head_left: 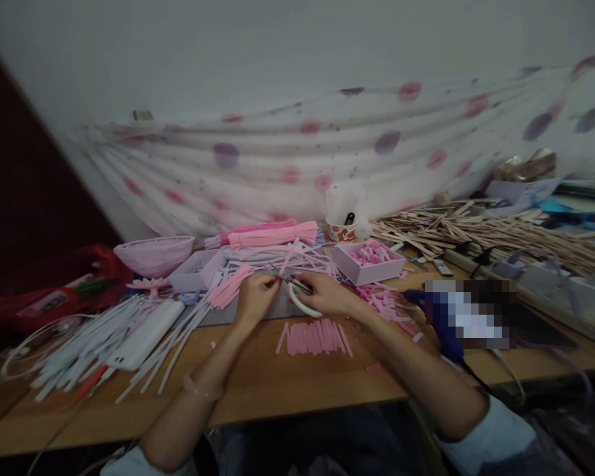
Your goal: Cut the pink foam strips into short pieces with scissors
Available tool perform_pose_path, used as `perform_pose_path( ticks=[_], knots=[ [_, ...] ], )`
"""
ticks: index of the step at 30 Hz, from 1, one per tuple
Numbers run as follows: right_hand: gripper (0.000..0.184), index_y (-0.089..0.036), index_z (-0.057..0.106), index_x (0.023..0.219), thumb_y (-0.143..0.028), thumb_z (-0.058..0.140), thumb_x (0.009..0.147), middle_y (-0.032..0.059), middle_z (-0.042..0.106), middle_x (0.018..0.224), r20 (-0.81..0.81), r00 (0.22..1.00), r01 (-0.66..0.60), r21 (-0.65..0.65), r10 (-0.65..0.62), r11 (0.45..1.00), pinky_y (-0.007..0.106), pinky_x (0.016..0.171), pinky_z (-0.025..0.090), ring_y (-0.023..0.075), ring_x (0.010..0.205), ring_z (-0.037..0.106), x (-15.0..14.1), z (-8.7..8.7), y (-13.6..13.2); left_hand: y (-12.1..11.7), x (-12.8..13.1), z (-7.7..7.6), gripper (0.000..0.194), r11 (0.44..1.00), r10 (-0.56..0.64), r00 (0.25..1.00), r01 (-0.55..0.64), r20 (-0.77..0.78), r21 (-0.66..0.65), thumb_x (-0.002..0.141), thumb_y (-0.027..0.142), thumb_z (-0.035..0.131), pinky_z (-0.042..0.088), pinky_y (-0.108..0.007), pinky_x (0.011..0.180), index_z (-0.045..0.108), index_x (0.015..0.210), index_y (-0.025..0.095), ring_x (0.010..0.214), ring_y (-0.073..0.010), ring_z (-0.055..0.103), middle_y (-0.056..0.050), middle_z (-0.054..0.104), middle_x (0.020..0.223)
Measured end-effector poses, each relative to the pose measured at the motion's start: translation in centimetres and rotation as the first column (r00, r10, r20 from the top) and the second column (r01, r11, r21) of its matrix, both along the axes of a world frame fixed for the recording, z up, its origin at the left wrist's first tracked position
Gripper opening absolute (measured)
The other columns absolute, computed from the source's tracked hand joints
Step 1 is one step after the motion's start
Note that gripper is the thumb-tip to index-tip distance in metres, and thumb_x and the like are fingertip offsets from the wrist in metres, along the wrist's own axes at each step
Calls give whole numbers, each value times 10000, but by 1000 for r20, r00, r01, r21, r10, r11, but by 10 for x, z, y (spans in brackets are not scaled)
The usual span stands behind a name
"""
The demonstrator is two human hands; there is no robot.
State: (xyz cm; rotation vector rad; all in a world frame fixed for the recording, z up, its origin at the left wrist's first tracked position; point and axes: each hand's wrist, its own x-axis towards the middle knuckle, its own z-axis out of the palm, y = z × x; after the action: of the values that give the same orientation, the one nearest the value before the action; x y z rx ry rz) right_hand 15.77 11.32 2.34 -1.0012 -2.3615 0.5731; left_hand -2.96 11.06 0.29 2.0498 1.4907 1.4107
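My right hand is closed around scissors with a white handle. Their blades point left toward my left hand. The fingers of that hand are pinched together close to the blade tips; whatever they hold is too small and dark to make out. Just left of it lies a fan of pink fuzzy strips. Below both hands, a row of short pink cut strips rests on the wooden table. A grey mat shows partly under my hands.
A box of pink pieces stands right of centre, with loose pink pieces before it. Behind are pink strip bundles and a paper cup. White strips and a white phone-like slab lie left; a blue-handled tool and wooden sticks lie right.
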Motion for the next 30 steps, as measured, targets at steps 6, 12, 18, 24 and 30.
perform_pose_path(
  ticks=[6, 12, 18, 24, 30],
  knots=[
    [223, -139, 602, 785, -330, 488, 807, -4, 563, 678, -13, 1000, 22, 17, -21, 1000, 216, 546, 277, 110, 594, 435, -1, -3, 3, 0, 0, 1, 159, 1000, -4, 1000, 4, -29, 13, 727, 236, 577, 400, -280, 681, 713, 650, 212, 678, -189, 597, -30, 698, 693],
    [229, -134, 592, 715, -325, 492, 795, -25, 510, 612, -23, 999, 24, 29, -23, 999, 208, 526, 254, 93, 558, 389, -2, -3, 1, 0, 0, 2, 146, 1000, -10, 1000, 10, 4, 15, 700, 212, 588, 402, -281, 700, 714, 628, 223, 688, -191, 599, -20, 703, 687],
    [265, -116, 601, 640, -325, 516, 780, -34, 460, 540, -51, 997, 64, 29, -62, 998, 211, 505, 217, 82, 531, 334, -1, -5, 5, 3, 1, 2, 163, 999, 15, 995, -9, 103, -53, 700, 329, 628, 426, -297, 715, 732, 657, 212, 682, -199, 615, -37, 706, 680],
    [293, -109, 641, 747, -380, 532, 771, -30, 475, 574, -274, 938, 218, -11, -212, 976, 202, 496, 237, 86, 540, 368, 9, -12, 16, 6, -10, 4, 303, 898, -97, 905, 258, 414, -355, 551, 441, 757, 449, -301, 735, 737, 684, 169, 744, -199, 620, -49, 706, 726],
    [339, -113, 658, 805, -412, 501, 794, 9, 554, 608, -208, 922, 344, 54, -327, 937, 228, 513, 257, 114, 554, 428, 23, -7, 17, -6, -28, 8, 320, 634, -143, 919, 371, 368, -679, 513, 436, 789, 392, -245, 532, 726, 635, 147, 496, -111, 504, -32, 630, 558]
  ],
)
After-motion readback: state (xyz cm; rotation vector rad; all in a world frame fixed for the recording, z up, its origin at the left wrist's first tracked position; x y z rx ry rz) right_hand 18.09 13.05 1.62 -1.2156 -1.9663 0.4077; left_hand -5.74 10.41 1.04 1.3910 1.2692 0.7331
